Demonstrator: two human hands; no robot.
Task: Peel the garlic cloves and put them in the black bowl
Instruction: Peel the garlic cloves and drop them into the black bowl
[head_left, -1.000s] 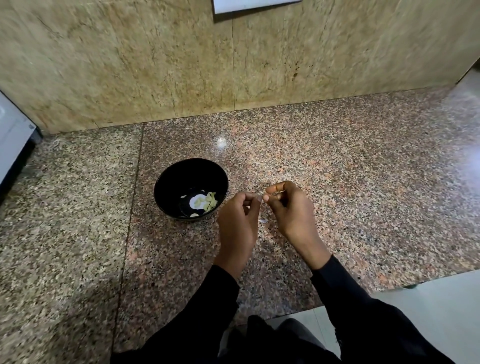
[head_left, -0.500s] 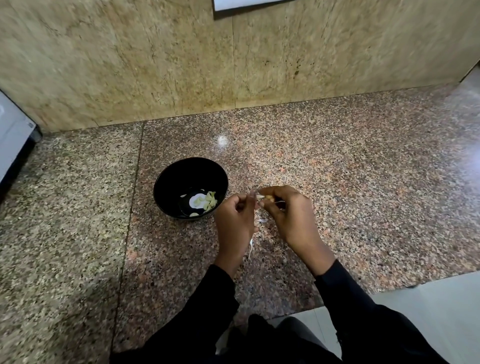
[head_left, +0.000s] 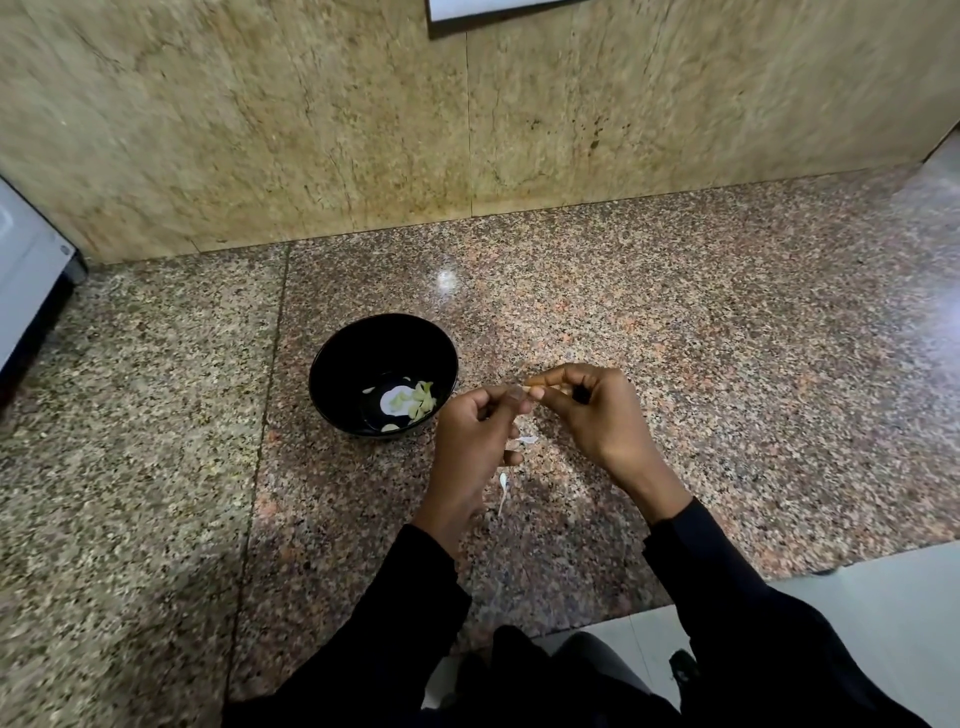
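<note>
The black bowl (head_left: 337, 364) stands on the granite counter and holds several peeled pale garlic cloves (head_left: 415, 401). Just right of the bowl, my left hand (head_left: 470, 441) and my right hand (head_left: 592, 415) meet fingertip to fingertip above the counter. Between them they pinch a small garlic clove (head_left: 531, 391), mostly hidden by the fingers. White scraps of garlic skin (head_left: 503, 486) lie on the counter below the hands.
The speckled granite counter (head_left: 727, 364) ends at a beige stone wall (head_left: 311, 130) behind. A white appliance (head_left: 23, 270) stands at the far left edge. The counter's front edge and a pale floor (head_left: 883, 597) show at lower right.
Both hands stay together over the same spot, with the fingers shifting slightly on the clove. A white scrap of skin has dropped to the counter below the left hand.
</note>
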